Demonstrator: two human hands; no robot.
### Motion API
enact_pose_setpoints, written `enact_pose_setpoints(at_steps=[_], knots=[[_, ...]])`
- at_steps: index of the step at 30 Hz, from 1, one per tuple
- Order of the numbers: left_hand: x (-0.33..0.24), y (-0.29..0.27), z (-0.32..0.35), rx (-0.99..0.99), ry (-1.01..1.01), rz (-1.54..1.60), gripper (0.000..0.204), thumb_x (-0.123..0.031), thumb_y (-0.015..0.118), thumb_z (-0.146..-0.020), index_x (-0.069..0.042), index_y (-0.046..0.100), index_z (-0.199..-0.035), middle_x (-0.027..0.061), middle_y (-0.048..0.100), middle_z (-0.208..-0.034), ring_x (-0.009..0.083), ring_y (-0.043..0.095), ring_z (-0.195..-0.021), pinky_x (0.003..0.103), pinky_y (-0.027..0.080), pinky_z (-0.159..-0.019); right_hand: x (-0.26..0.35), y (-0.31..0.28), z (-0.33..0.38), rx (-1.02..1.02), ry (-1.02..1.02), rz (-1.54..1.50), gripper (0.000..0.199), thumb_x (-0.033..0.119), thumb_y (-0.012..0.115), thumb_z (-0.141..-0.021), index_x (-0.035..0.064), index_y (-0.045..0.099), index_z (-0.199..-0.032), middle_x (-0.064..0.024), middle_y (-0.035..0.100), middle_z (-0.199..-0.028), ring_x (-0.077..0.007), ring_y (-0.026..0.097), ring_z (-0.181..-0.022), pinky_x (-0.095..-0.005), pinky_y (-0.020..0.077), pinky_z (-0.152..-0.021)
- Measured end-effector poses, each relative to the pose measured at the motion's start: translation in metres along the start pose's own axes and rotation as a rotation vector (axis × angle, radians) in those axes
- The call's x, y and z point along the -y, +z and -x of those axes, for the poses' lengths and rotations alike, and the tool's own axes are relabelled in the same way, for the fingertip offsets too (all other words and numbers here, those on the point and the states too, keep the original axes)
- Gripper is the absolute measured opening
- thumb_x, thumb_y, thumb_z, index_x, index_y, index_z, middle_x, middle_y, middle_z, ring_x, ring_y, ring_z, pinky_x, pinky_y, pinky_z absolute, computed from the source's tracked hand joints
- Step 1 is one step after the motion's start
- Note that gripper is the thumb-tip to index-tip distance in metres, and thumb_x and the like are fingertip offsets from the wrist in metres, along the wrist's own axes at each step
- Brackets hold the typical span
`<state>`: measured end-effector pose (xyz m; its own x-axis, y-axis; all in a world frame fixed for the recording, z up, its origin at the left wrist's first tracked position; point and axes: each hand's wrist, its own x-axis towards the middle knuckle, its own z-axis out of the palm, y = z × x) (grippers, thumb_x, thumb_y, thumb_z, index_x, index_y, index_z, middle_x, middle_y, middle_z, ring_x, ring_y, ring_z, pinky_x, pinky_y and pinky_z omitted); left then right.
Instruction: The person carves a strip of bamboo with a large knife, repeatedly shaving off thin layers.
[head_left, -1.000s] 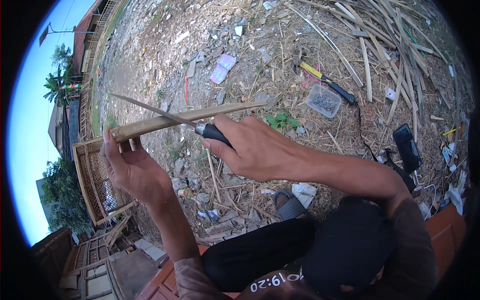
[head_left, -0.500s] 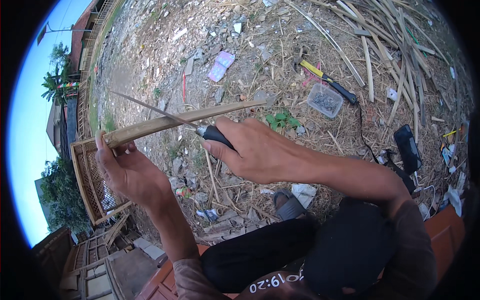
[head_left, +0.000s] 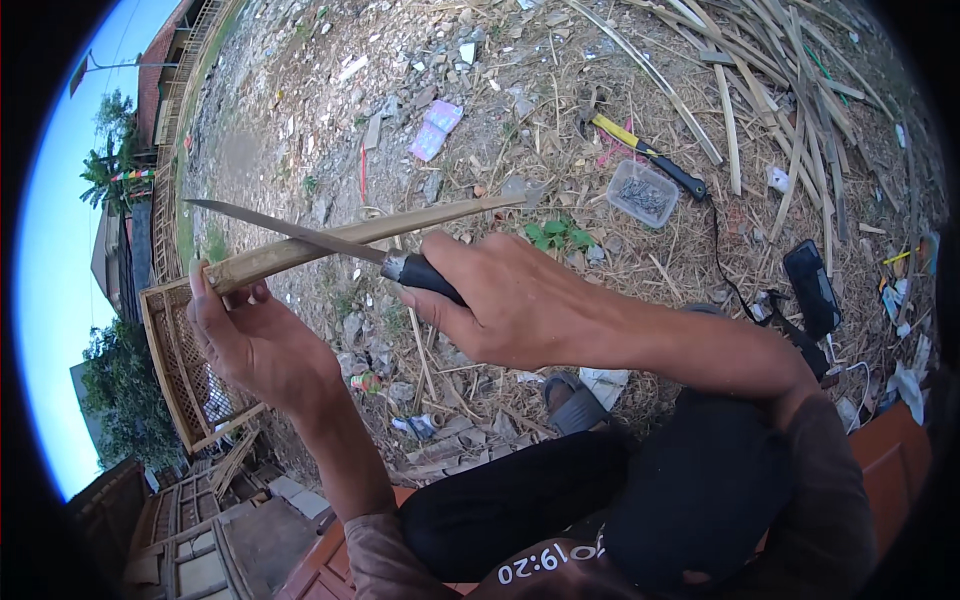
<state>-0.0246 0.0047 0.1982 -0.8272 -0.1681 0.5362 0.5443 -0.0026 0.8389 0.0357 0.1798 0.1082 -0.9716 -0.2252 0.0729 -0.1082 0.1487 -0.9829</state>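
Tapered metal knife (head_left: 330, 243) farther left across woody strip (head_left: 402, 223), hands (head_left: 510, 300) (head_left: 268, 348) closed (right on handle (head_left: 432, 277), left on strip's end).

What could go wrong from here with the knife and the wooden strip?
The knife crosses the wooden strip, not far from the bare left hand, so a slip that way might cut its fingers.
The strip seems held only at its left end, its other end free, so it could twist if the right hand presses the blade hard.
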Motion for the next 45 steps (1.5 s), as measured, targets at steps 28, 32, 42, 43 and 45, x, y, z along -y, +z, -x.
enact_pose_setpoints(at_steps=[28, 32, 42, 43, 45], knots=[[0.004, -0.002, 0.004, 0.105, -0.021, 0.039, 0.029, -0.020, 0.050, -0.098, 0.002, 0.059, -0.115, 0.0052, 0.062, -0.098, 0.0101, 0.054, -0.089, 0.028, 0.040, -0.077, -0.061, -0.007, -0.001, -0.005, 0.223, 0.130, 0.031, 0.025, 0.054, -0.094, -0.0058, 0.054, -0.092, -0.0225, 0.060, -0.067, -0.0382, 0.062, -0.062, -0.0477, 0.0464, -0.061], [-0.001, -0.004, 0.007, 0.078, 0.008, 0.080, 0.031, -0.020, 0.051, -0.098, 0.003, 0.058, -0.117, 0.0047, 0.062, -0.098, 0.0107, 0.054, -0.089, 0.028, 0.040, -0.076, -0.012, 0.000, -0.005, 0.004, 0.066, 0.034, 0.032, 0.025, 0.052, -0.093, -0.0072, 0.054, -0.093, -0.0245, 0.061, -0.069, -0.0402, 0.062, -0.065, -0.0496, 0.0474, -0.065], [0.005, -0.010, -0.004, 0.101, 0.012, 0.071, 0.032, -0.025, 0.051, -0.098, 0.001, 0.058, -0.117, 0.0051, 0.062, -0.100, 0.0125, 0.055, -0.089, 0.030, 0.042, -0.081, -0.140, 0.003, 0.020, -0.012, 0.452, 0.162, 0.034, 0.028, 0.048, -0.095, -0.0053, 0.056, -0.088, -0.0244, 0.061, -0.072, -0.0397, 0.063, -0.068, -0.0491, 0.0470, -0.066], [0.007, -0.015, -0.004, 0.165, 0.004, 0.119, 0.032, -0.025, 0.051, -0.098, 0.000, 0.058, -0.116, 0.0057, 0.062, -0.101, 0.0128, 0.056, -0.089, 0.030, 0.042, -0.081, -0.129, 0.002, 0.018, -0.001, 0.393, 0.094, 0.034, 0.028, 0.049, -0.095, -0.0046, 0.055, -0.088, -0.0240, 0.060, -0.070, -0.0397, 0.062, -0.066, -0.0494, 0.0464, -0.066], [0.008, -0.027, -0.012, 0.151, -0.020, 0.099, 0.032, -0.025, 0.051, -0.098, 0.000, 0.058, -0.115, 0.0067, 0.063, -0.103, 0.0137, 0.057, -0.092, 0.031, 0.043, -0.084, -0.067, -0.001, 0.005, 0.037, 0.246, -0.014, 0.034, 0.030, 0.050, -0.095, -0.0036, 0.053, -0.088, -0.0236, 0.059, -0.067, -0.0396, 0.060, -0.063, -0.0498, 0.0450, -0.064]])
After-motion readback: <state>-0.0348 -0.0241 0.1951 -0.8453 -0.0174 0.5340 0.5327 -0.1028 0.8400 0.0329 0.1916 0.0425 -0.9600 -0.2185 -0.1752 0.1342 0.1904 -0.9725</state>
